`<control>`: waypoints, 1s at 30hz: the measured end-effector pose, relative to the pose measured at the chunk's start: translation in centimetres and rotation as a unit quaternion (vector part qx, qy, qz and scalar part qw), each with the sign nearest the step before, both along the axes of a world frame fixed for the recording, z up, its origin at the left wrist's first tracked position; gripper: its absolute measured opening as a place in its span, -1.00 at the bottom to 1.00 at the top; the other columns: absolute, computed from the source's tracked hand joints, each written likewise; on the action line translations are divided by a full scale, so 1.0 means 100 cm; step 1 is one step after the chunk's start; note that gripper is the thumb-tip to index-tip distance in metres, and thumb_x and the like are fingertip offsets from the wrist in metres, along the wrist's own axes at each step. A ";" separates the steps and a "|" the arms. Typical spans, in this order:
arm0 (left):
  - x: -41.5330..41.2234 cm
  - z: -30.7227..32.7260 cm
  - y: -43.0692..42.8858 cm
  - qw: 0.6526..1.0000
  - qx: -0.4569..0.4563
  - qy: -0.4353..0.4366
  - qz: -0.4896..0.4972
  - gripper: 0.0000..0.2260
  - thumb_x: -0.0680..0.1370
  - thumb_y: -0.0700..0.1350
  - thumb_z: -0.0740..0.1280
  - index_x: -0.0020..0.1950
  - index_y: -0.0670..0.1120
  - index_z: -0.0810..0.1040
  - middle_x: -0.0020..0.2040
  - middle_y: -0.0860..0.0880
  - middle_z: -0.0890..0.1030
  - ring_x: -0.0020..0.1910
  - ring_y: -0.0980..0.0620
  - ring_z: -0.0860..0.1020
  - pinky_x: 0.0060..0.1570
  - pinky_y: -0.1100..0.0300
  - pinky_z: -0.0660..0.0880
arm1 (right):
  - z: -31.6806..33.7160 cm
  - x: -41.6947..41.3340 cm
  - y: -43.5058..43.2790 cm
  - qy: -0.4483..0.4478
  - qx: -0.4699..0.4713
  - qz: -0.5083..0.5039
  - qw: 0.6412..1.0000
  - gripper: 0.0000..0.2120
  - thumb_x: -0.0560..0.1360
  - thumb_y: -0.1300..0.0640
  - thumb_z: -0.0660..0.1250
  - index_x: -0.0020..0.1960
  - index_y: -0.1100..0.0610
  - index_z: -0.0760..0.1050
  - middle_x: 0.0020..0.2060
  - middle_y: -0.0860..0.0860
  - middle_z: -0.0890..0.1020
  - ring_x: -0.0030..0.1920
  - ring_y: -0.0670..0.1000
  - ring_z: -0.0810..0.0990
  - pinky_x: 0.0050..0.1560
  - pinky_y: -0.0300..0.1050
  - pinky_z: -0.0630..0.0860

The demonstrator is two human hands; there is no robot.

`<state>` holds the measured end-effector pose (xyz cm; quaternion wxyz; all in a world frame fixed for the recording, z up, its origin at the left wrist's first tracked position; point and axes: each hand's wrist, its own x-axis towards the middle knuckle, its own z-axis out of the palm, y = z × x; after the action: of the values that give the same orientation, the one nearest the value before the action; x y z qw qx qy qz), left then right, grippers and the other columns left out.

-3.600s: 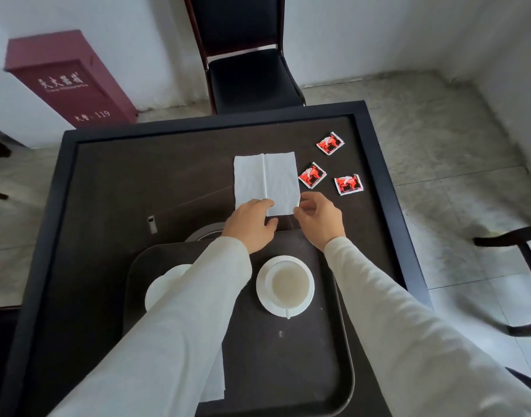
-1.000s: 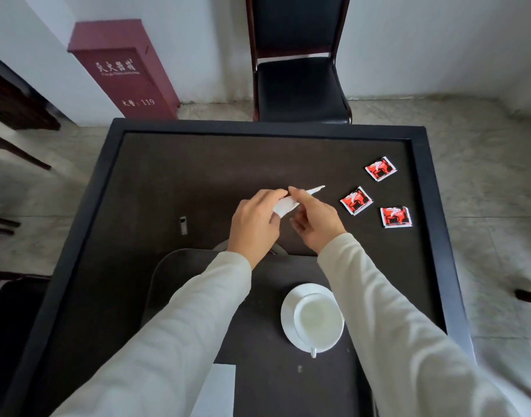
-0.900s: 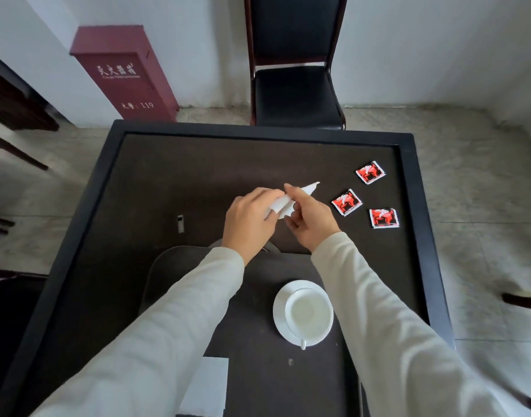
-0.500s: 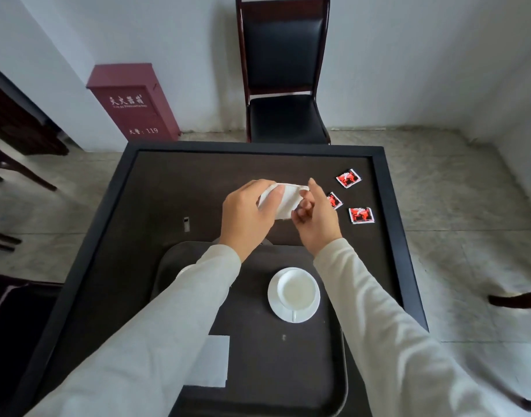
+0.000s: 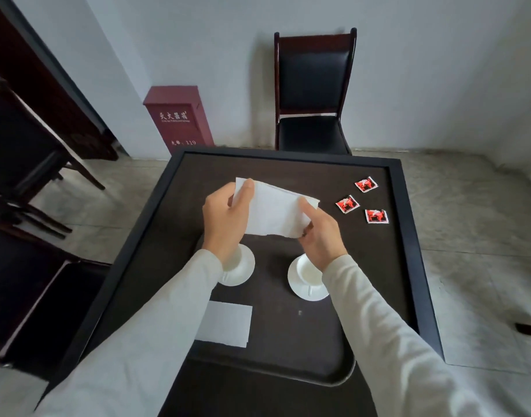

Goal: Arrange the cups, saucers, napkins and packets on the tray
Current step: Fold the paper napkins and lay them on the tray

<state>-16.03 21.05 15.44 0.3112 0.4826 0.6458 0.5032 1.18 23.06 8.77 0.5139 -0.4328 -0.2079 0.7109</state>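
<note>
Both hands hold a folded white napkin (image 5: 274,210) in the air above the dark table. My left hand (image 5: 226,219) pinches its left edge, and my right hand (image 5: 320,233) grips its right lower corner. Below them a dark tray (image 5: 342,371) carries two white cups on saucers, the left cup (image 5: 235,264) partly behind my left wrist and the right cup (image 5: 308,276) partly behind my right wrist. A second folded napkin (image 5: 226,323) lies flat on the tray in front of the left cup. Three red packets (image 5: 347,203) (image 5: 366,184) (image 5: 376,216) lie on the table at the right.
The black-framed table (image 5: 398,236) stands on a tiled floor. A dark chair (image 5: 312,94) is at its far side against the wall, next to a red cabinet (image 5: 178,118). More dark furniture (image 5: 23,152) stands at the left.
The napkin lay flat on the table; both hands lifted it, folded it and now hold it spread wider. My view has tilted up, so the left cup shows again.
</note>
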 end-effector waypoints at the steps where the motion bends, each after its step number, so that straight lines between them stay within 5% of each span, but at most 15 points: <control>1: -0.006 -0.001 -0.007 1.000 -0.006 -0.001 0.007 -0.49 0.57 0.12 0.34 -0.29 -0.23 0.22 -0.39 -0.04 0.25 -0.37 0.08 0.22 -0.43 0.27 0.19 | 0.002 -0.003 -0.005 -0.009 0.008 0.004 1.000 -0.70 0.57 0.06 0.43 0.21 0.23 0.64 0.17 0.13 0.70 0.15 0.12 0.68 0.12 0.03 0.63; 4: -0.025 -0.009 -0.023 0.999 -0.032 -0.012 0.024 -0.50 0.55 0.15 0.33 -0.21 -0.31 0.37 -0.34 -0.15 0.40 -0.33 0.08 0.35 -0.34 0.16 0.31 | 0.008 -0.011 -0.020 -0.053 0.028 0.013 0.998 -0.77 0.59 0.06 0.41 0.12 0.19 0.67 0.05 0.06 0.73 0.03 0.04 0.69 0.00 -0.07 0.62; 7: -0.040 -0.017 -0.036 0.998 -0.043 -0.021 0.035 -0.49 0.52 0.18 0.33 -0.19 -0.30 0.41 -0.36 -0.02 0.42 -0.36 0.15 0.38 -0.35 0.20 0.32 | 0.010 -0.016 -0.032 -0.101 0.041 0.013 0.994 -0.83 0.57 0.03 0.43 -0.02 0.12 0.71 -0.10 -0.01 0.72 -0.09 -0.02 0.67 -0.04 -0.08 0.59; 14: -0.076 -0.036 -0.062 0.990 -0.119 -0.076 -0.007 -0.62 0.57 0.10 0.36 -0.10 -0.24 0.54 -0.24 -0.03 0.52 -0.21 0.09 0.46 -0.20 0.11 0.38 | -0.005 -0.036 -0.059 -0.179 0.057 -0.021 0.982 -0.61 0.53 -0.01 0.46 -0.02 0.37 0.58 -0.19 0.08 0.59 -0.15 0.02 0.53 -0.07 -0.03 0.45; 17: -0.093 -0.047 -0.077 0.972 -0.188 -0.130 -0.049 -0.82 0.57 0.03 0.42 0.04 -0.07 0.66 -0.02 -0.06 0.69 0.02 0.04 0.62 -0.05 0.05 0.60 | -0.019 -0.047 -0.071 -0.230 0.046 -0.023 0.972 -0.65 0.52 -0.04 0.45 -0.07 0.28 0.62 -0.24 0.04 0.59 -0.19 -0.03 0.54 -0.13 -0.08 0.50; 20: -0.114 -0.062 -0.095 0.952 -0.254 -0.163 -0.061 -0.80 0.57 -0.04 0.44 0.19 0.00 0.64 0.15 -0.04 0.67 0.19 -0.04 0.62 0.15 -0.10 0.63 | -0.036 -0.065 -0.081 -0.278 0.034 -0.006 0.960 -0.63 0.51 -0.07 0.43 -0.13 0.28 0.59 -0.29 0.02 0.54 -0.24 -0.04 0.50 -0.20 -0.10 0.48; 24: -0.142 -0.085 -0.117 0.938 -0.293 -0.181 -0.045 -0.80 0.59 -0.14 0.41 0.20 0.00 0.64 0.16 -0.04 0.69 0.20 -0.08 0.61 0.24 -0.17 0.56 | -0.064 -0.092 -0.097 -0.337 0.019 0.024 0.941 -0.68 0.53 -0.05 0.40 -0.31 0.11 0.54 -0.43 -0.16 0.45 -0.37 -0.15 0.41 -0.33 -0.27 0.40; 30: -0.173 -0.128 -0.127 0.932 -0.324 -0.161 0.025 -0.75 0.56 -0.25 0.43 0.22 -0.07 0.66 0.15 -0.05 0.68 0.17 -0.08 0.62 0.25 -0.10 0.57 | -0.114 -0.119 -0.120 -0.421 -0.035 0.073 0.904 -0.76 0.53 -0.04 0.35 -0.27 0.01 0.56 -0.38 -0.17 0.55 -0.26 -0.03 0.48 -0.22 -0.14 0.48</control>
<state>-33.34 8.39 2.66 0.5379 0.2516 0.7266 0.3455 -10.69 11.08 -2.62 0.3097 -0.6929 -0.4107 0.5053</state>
